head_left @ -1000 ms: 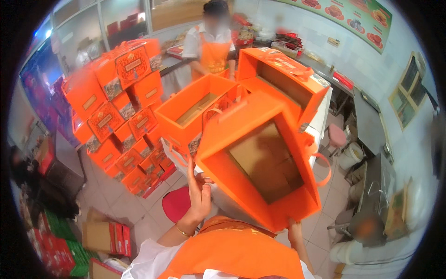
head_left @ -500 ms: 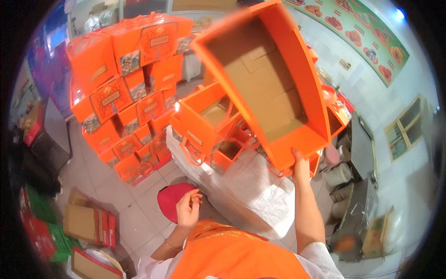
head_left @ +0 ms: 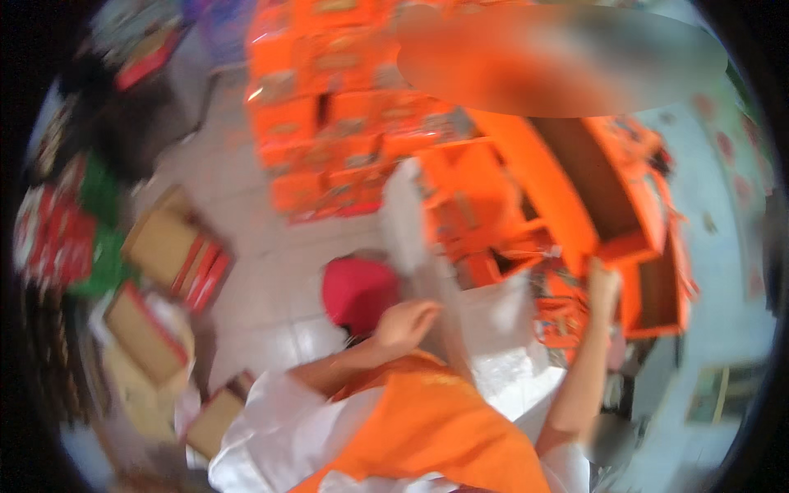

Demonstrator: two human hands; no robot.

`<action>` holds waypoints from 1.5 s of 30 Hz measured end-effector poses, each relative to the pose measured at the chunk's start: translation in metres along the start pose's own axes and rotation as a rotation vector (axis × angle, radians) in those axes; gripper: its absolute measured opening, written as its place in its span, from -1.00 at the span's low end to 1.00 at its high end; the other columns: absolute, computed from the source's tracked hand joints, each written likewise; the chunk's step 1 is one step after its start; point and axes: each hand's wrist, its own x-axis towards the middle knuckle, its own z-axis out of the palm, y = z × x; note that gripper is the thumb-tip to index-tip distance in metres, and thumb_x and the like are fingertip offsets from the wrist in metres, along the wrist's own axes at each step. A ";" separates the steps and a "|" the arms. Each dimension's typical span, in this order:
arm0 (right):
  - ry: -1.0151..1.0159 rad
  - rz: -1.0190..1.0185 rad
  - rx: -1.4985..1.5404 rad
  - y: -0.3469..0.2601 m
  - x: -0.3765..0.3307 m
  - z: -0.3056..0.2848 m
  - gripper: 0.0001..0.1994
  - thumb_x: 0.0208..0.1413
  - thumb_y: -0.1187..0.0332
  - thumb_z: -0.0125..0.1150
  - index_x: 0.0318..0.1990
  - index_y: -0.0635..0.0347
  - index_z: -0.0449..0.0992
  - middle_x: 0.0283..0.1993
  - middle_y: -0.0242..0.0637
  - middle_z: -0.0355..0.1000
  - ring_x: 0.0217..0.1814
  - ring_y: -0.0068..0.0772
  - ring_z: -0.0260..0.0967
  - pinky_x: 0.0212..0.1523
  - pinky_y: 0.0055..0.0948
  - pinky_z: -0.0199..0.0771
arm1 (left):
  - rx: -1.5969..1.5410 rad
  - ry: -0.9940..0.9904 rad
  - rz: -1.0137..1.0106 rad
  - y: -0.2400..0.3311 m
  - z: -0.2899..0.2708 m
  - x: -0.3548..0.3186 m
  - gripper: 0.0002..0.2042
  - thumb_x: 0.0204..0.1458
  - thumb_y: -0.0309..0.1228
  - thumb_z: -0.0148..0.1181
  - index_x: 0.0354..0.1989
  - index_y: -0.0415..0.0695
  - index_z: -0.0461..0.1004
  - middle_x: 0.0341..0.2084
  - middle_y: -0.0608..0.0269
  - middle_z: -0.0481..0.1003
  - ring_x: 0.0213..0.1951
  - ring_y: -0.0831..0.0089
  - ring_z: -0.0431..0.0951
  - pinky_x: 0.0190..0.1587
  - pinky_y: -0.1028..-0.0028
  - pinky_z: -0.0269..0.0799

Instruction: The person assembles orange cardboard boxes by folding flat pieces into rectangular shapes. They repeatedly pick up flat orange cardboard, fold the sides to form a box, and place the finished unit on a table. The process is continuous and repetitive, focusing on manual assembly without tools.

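My right hand (head_left: 604,287) is closed on the near end of a deep, empty orange cardboard box (head_left: 546,185). The box tilts toward the right, and its brown inside shows. A large blurred patch hides its far end. In front of my apron, my left hand (head_left: 407,326) is curled with nothing visible in it, its fingers softened by motion. It is nearest to a round dark-red stool seat (head_left: 357,292) and the white-covered table (head_left: 493,316). Several orange handled boxes (head_left: 464,185) stand on that table, beneath and beside the held one.
A tall stack of orange gift boxes (head_left: 337,115) rises beyond the table. On the floor at left lie open cardboard cartons (head_left: 177,246) with red sides, next to red and green packages (head_left: 62,230). More orange boxes (head_left: 657,300) stand along the right, near a pale wall.
My view has swung left, so the scene sits further right. The orange box has tipped and shows less of its inside; my right hand keeps its hold. My left hand remains near the stool.
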 end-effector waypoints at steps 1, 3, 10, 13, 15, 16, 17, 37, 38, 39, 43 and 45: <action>0.039 -0.051 0.026 0.018 0.002 0.003 -0.46 0.04 0.02 0.14 -0.65 0.45 0.40 -0.72 0.06 0.32 -0.68 -0.11 0.27 -0.58 -0.03 0.22 | 0.008 -0.011 0.003 -0.004 0.004 0.003 -0.83 0.10 -0.44 0.06 -0.17 -0.18 0.49 -0.32 0.00 0.52 -0.26 0.06 0.54 -0.20 0.25 0.45; -0.103 0.081 0.291 0.011 0.008 0.002 -0.45 0.10 0.04 0.09 -0.62 0.49 0.39 -0.70 0.03 0.31 -0.65 -0.10 0.25 -0.56 -0.04 0.19 | -0.018 0.136 0.139 -0.014 0.007 0.010 -0.85 0.09 -0.42 0.05 -0.21 -0.16 0.48 -0.38 0.05 0.52 -0.31 0.07 0.54 -0.28 0.21 0.45; 0.003 -0.038 0.133 -0.003 0.001 -0.005 -0.47 0.14 0.03 0.09 -0.47 0.50 0.38 -0.58 -0.02 0.34 -0.55 -0.11 0.27 -0.47 -0.08 0.21 | -0.071 0.002 0.062 -0.016 0.018 0.021 -0.84 0.07 -0.46 0.03 -0.22 -0.20 0.47 -0.32 0.05 0.52 -0.26 0.08 0.53 -0.21 0.23 0.45; -0.128 0.120 0.109 -0.045 -0.008 -0.025 -0.53 0.16 0.16 0.16 0.02 0.42 0.33 -0.18 -0.08 0.46 -0.23 -0.19 0.41 -0.18 -0.29 0.39 | -0.035 -0.095 -0.004 -0.011 0.021 0.019 -0.83 0.05 -0.46 0.03 -0.22 -0.21 0.47 -0.26 0.04 0.52 -0.21 0.07 0.52 -0.16 0.24 0.44; -0.171 0.162 0.142 -0.027 -0.007 -0.020 -0.47 0.18 0.18 0.17 0.17 0.40 0.27 -0.02 -0.08 0.46 -0.11 -0.18 0.42 -0.04 -0.31 0.40 | 0.011 -0.256 -0.047 -0.004 0.017 0.026 -0.83 0.05 -0.45 0.03 -0.22 -0.21 0.47 -0.23 0.03 0.51 -0.17 0.06 0.51 -0.13 0.22 0.43; -0.120 0.091 0.144 -0.015 -0.014 -0.015 -0.46 0.19 0.18 0.15 0.19 0.39 0.26 0.01 -0.08 0.45 -0.11 -0.20 0.42 -0.04 -0.31 0.39 | 0.020 -0.322 -0.073 0.002 0.015 0.028 -0.82 0.05 -0.44 0.03 -0.21 -0.21 0.47 -0.24 0.03 0.51 -0.17 0.05 0.51 -0.12 0.21 0.42; -0.068 0.015 0.144 -0.006 -0.021 -0.010 -0.46 0.20 0.18 0.14 0.21 0.38 0.24 0.04 -0.08 0.44 -0.11 -0.21 0.41 -0.04 -0.31 0.39 | 0.032 -0.379 -0.098 0.010 0.012 0.030 -0.81 0.04 -0.44 0.03 -0.21 -0.21 0.47 -0.25 0.03 0.51 -0.17 0.04 0.51 -0.12 0.20 0.42; -0.512 0.811 0.673 0.075 -0.376 0.006 -0.80 0.25 0.38 0.02 -0.18 0.32 0.52 -0.44 -0.36 0.45 -0.45 -0.65 0.31 -0.44 -0.57 0.31 | 0.251 -1.146 0.143 -0.023 0.103 0.033 -0.73 0.07 -0.35 0.04 -0.13 -0.27 0.40 -0.20 -0.13 0.45 -0.12 -0.07 0.45 -0.09 0.10 0.37; -0.515 0.746 0.633 0.080 -0.373 0.009 -0.80 0.25 0.38 0.02 -0.19 0.32 0.52 -0.45 -0.35 0.46 -0.46 -0.64 0.31 -0.44 -0.55 0.32 | 0.292 -1.168 0.155 -0.018 0.110 0.034 -0.72 0.07 -0.34 0.04 -0.12 -0.27 0.40 -0.20 -0.13 0.45 -0.12 -0.08 0.45 -0.09 0.10 0.37; -0.499 0.712 0.621 0.087 -0.372 0.009 -0.80 0.24 0.38 0.03 -0.21 0.33 0.52 -0.45 -0.33 0.47 -0.46 -0.63 0.32 -0.44 -0.54 0.33 | 0.334 -1.185 0.163 -0.011 0.119 0.038 -0.71 0.08 -0.33 0.05 -0.11 -0.27 0.39 -0.20 -0.13 0.45 -0.12 -0.08 0.45 -0.08 0.10 0.37; -0.371 0.683 0.653 0.103 -0.396 -0.019 -0.81 0.20 0.37 0.07 -0.24 0.34 0.54 -0.49 -0.26 0.48 -0.49 -0.58 0.33 -0.45 -0.49 0.35 | 0.493 -1.248 0.175 0.032 0.140 0.015 -0.70 0.09 -0.32 0.06 -0.09 -0.26 0.39 -0.18 -0.16 0.45 -0.11 -0.09 0.45 -0.07 0.09 0.37; -0.329 0.687 0.642 0.120 -0.403 -0.039 -0.81 0.19 0.37 0.08 -0.26 0.33 0.54 -0.51 -0.23 0.48 -0.50 -0.56 0.34 -0.46 -0.48 0.35 | 0.496 -1.264 0.148 0.054 0.157 0.004 -0.69 0.09 -0.32 0.06 -0.07 -0.27 0.39 -0.16 -0.17 0.45 -0.10 -0.09 0.45 -0.07 0.09 0.36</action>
